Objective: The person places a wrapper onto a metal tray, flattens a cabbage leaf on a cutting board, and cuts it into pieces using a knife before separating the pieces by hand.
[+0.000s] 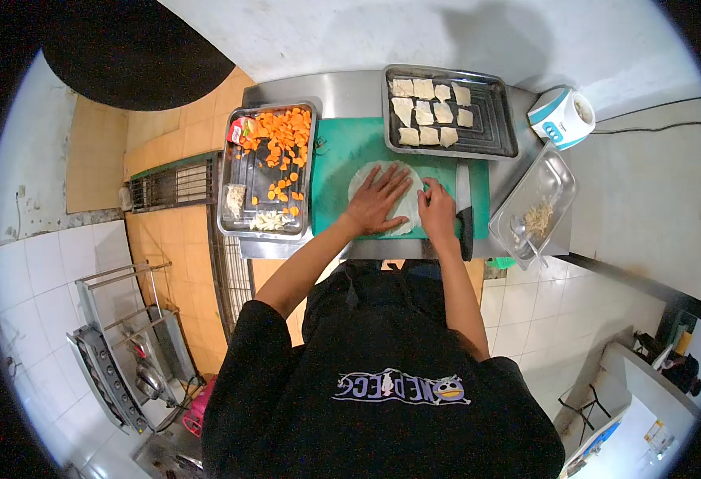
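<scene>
Sheet [410,204] lies on the board [334,164], directly under the left hand [380,199], which rests flat with fingers spread apart. Right hand [436,209], fingers curled, is at the sheet's right edge; whether it pinches the sheet cannot be told. Knife [464,195] lies just right of the right hand, carrot tray [248,168] left of the left hand, pastry tray [488,113] beyond the right.

Dressed in black: a T-shirt [286,415], its short sleeves [256,339] ending well behind the left hand [380,199] and right hand [437,209], bears purple-and-white lettering [376,385] across the front and a partly yellow skull emblem [448,389] on the right hand's side.
</scene>
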{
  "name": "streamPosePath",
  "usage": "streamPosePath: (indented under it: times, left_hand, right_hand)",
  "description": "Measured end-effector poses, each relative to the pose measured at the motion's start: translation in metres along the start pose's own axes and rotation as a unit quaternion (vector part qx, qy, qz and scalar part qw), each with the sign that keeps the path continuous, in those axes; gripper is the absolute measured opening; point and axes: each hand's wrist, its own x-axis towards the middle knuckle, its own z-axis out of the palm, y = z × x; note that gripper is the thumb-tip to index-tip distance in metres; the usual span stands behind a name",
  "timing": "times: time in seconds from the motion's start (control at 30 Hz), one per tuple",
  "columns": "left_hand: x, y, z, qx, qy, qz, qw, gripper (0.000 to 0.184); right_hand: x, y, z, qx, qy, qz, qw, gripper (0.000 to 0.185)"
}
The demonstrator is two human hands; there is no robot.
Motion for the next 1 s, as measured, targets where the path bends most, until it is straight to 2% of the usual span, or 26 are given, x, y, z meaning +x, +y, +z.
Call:
streamPosePath:
  times: [0.07, 0.13, 0.17, 0.23, 0.27, 0.33, 0.37, 0.43, 0.53, 0.73, 0.93, 1.0]
  left_hand:
    - [0.000, 0.001, -0.005, -0.001, -0.004, -0.002, 1.000, 0.093]
    - [0.000, 0.001, -0.007, 0.007, 0.026, 0.006, 1.000, 0.094]
    - [0.001, 0.000, -0.007, 0.006, 0.026, 0.005, 1.000, 0.094]
    - [0.004, -0.003, -0.006, 0.030, -0.003, 0.002, 1.000, 0.098]
    - [0.005, -0.004, -0.006, 0.029, -0.003, 0.003, 1.000, 0.098]
    - [0.004, -0.007, -0.004, 0.018, -0.002, 0.014, 1.000, 0.102]
    - [0.005, -0.007, -0.003, 0.016, -0.001, 0.014, 1.000, 0.102]
    - [0.005, -0.007, -0.001, -0.005, 0.020, 0.012, 1.000, 0.105]
    - [0.005, -0.007, -0.001, -0.021, -0.003, 0.000, 1.000, 0.110]
    - [0.006, -0.010, -0.001, 0.016, -0.022, -0.002, 1.000, 0.115]
    - [0.002, -0.021, -0.003, 0.004, 0.003, -0.008, 1.000, 0.123]
    - [-0.002, -0.022, -0.002, 0.006, 0.006, -0.027, 1.000, 0.120]
  right_hand:
    - [-0.005, -0.008, -0.007, 0.000, -0.013, 0.015, 1.000, 0.034]
    - [-0.015, -0.014, -0.009, -0.047, 0.068, -0.068, 0.994, 0.040]
    - [-0.021, -0.018, -0.007, -0.047, 0.066, -0.068, 0.994, 0.040]
    - [-0.033, -0.020, 0.002, 0.039, 0.039, -0.165, 0.985, 0.055]
    - [-0.038, -0.021, 0.007, 0.038, 0.039, -0.164, 0.985, 0.055]
    - [-0.044, -0.021, 0.017, -0.037, -0.002, -0.267, 0.963, 0.073]
    - [-0.046, -0.019, 0.020, -0.038, -0.002, -0.266, 0.963, 0.073]
    - [-0.049, -0.014, 0.024, -0.112, -0.063, -0.241, 0.962, 0.086]
    - [-0.053, -0.010, 0.026, -0.139, -0.081, -0.223, 0.961, 0.089]
    - [-0.052, -0.011, 0.024, -0.147, -0.083, -0.219, 0.961, 0.088]
    - [-0.052, -0.015, 0.024, -0.153, -0.075, -0.219, 0.961, 0.086]
    - [-0.053, -0.019, 0.027, -0.154, -0.056, -0.219, 0.962, 0.085]
